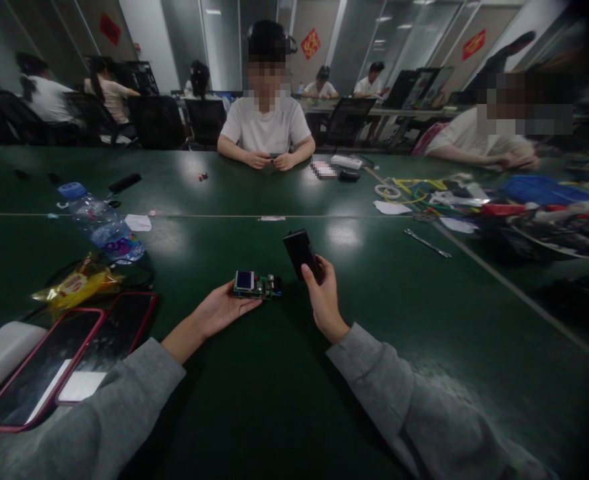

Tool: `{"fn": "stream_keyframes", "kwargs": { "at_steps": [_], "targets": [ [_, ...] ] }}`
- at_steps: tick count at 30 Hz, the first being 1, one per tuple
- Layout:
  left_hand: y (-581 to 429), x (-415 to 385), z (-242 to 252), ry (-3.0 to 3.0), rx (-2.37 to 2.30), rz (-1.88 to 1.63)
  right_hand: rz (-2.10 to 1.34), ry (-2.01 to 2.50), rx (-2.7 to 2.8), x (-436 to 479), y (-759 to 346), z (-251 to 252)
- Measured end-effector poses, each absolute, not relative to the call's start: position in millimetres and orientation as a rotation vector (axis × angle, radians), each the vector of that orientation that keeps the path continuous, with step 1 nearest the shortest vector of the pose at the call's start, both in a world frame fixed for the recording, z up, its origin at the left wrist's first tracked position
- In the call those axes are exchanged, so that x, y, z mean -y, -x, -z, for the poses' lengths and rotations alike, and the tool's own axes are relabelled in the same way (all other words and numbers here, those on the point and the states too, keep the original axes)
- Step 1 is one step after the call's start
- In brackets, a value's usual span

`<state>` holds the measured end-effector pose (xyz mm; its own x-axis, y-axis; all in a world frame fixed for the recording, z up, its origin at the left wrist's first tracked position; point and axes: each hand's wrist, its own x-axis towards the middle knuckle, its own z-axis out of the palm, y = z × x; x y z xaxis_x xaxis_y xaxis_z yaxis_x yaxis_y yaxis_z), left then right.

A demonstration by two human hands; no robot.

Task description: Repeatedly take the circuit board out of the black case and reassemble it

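My left hand (219,310) holds a small green circuit board with a little square white-framed screen and metal connectors (255,285), gripped at its left end and near edge, screen up; can't tell whether it clears the table. My right hand (326,297) holds a flat black rectangular case (298,250), thumb on the near face, fingers wrapped round the far side, top end tilted left toward the board; the two pieces are near each other, not touching. Under both hands: dark green, shiny tabletop (234,400). Left of my left hand, by the forearm: two dark-screened phones with red-pink edges (42,373), next to each other, and a white rounded block (2,353) outside them. Beyond those, a yellow shiny plastic packet (77,285), then a clear plastic bottle with blue cap and purple label (104,223), leaning over in view. Right of my right hand and farther out: a slim silver metal wrench (427,243), then a jumble of yellow and white cables (414,190) near a blue item (549,190), too blurred to name. Straight ahead, well beyond both hands, a person in a white T-shirt (266,130) sits with hands together on the table.
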<state>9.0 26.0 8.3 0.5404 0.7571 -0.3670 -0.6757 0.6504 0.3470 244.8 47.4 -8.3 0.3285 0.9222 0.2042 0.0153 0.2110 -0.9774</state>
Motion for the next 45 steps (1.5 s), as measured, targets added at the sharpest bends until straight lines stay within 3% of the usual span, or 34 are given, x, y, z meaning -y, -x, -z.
{"fn": "stream_keyframes", "kwargs": {
  "at_steps": [35, 45],
  "targets": [
    [-12, -22, -18, -0.252, -0.578, -0.799, -0.887, 1.113, 1.498, -40, -240, -5],
    [-12, -23, -14, -0.263, -0.565, -0.809, -0.664, 1.09, 1.546, -26, -237, -14]
  ]
}}
